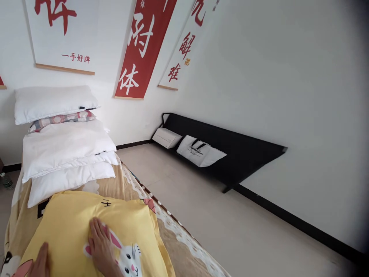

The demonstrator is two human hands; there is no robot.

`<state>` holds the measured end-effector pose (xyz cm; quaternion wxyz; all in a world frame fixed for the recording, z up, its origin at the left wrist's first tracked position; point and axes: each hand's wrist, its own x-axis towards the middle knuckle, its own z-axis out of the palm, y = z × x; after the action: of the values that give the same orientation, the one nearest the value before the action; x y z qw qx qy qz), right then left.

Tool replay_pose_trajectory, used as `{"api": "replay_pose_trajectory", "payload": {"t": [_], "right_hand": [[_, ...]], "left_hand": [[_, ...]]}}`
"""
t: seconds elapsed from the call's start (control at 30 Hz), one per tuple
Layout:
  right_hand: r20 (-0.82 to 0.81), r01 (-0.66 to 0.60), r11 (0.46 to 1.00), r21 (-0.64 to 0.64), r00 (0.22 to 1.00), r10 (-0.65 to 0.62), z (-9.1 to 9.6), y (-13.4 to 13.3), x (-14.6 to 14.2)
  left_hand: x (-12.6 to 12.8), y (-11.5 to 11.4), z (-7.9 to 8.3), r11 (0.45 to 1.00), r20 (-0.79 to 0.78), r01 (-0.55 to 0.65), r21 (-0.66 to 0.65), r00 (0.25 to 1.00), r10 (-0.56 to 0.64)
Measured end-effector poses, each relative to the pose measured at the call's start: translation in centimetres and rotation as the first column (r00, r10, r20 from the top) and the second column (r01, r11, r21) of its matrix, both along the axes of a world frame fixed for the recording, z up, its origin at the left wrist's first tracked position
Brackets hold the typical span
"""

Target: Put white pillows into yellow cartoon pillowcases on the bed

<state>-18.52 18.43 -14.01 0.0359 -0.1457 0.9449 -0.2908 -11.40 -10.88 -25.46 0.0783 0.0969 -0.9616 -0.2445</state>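
Note:
A yellow pillow with a printed white rabbit lies flat on the bed in front of me. My right hand rests on its middle, palm down, fingers stretched out beside the rabbit's ear. At the lower left, my left hand also touches the pillow, fingers extended and partly cut off by the picture's bottom edge. Neither hand grips anything that I can see. Just beyond the yellow pillow, a stack of white pillows stands at the head of the bed, with a patterned pillow between them.
A tan patterned blanket covers the bed. To the right, a black folding cot stands along the wall, holding a white box and a white tote bag. A bottle is on the floor at left. Scrolls hang above.

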Motion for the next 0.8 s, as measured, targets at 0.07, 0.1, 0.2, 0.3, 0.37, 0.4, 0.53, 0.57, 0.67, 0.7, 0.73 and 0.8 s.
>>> {"api": "replay_pose_trajectory", "payload": {"t": [0.07,0.1,0.2,0.3,0.37,0.4,0.53,0.57,0.67,0.7,0.73,0.8], "right_hand": [[0.074,-0.13,0.991,-0.034,0.988,0.132,1.9,-1.6,-2.4],[0.101,-0.192,0.981,-0.042,0.975,0.195,2.6,-1.4,-3.6],[0.113,-0.186,0.98,0.073,0.978,0.177,3.6,1.4,-7.2],[0.083,0.01,0.968,0.252,0.996,-0.032,2.5,5.1,-9.6],[0.075,0.004,0.965,0.261,0.997,-0.025,0.3,7.2,-9.8],[0.055,-0.026,0.97,0.243,0.998,0.013,-1.1,8.1,-9.6],[-0.061,0.02,0.973,0.229,0.998,-0.006,-6.9,12.7,-8.8],[-0.065,0.091,0.964,0.248,0.995,-0.077,-8.1,14.4,-8.9],[-0.019,0.294,0.901,0.318,0.953,-0.304,-11.1,20.0,-9.2],[0.002,0.333,0.879,0.342,0.935,-0.355,-11.9,21.7,-9.3],[0.018,0.363,0.858,0.363,0.918,-0.396,-12.7,23.1,-9.4],[0.023,0.422,0.816,0.395,0.883,-0.468,-14.1,24.8,-9.3]], "left_hand": [[-2.1,3.1,1.8,0.989,0.008,0.145,-0.04,0.989,-0.145],[-3.4,4.9,3.0,0.978,-0.004,0.195,-0.068,0.981,-0.196],[-8.5,10.4,7.5,0.934,-0.032,0.345,-0.097,0.937,-0.349],[-13.7,14.4,11.1,0.849,0.073,0.526,-0.04,0.849,-0.523],[-16.2,15.9,12.2,0.824,0.169,0.567,-0.004,0.812,-0.558],[-17.0,16.2,12.3,0.827,0.211,0.562,0.002,0.809,-0.549],[-18.2,14.6,10.7,0.884,0.322,0.464,-0.05,0.846,-0.426],[-18.2,13.6,10.2,0.901,0.356,0.426,-0.081,0.857,-0.373],[-18.5,10.0,8.6,0.947,0.466,0.266,-0.183,0.871,-0.154],[-18.6,8.8,8.1,0.956,0.501,0.215,-0.198,0.861,-0.09],[-18.8,7.8,7.6,0.964,0.531,0.175,-0.199,0.846,-0.044],[-19.2,6.1,6.5,0.976,0.571,0.13,-0.175,0.821,-0.007]]}}
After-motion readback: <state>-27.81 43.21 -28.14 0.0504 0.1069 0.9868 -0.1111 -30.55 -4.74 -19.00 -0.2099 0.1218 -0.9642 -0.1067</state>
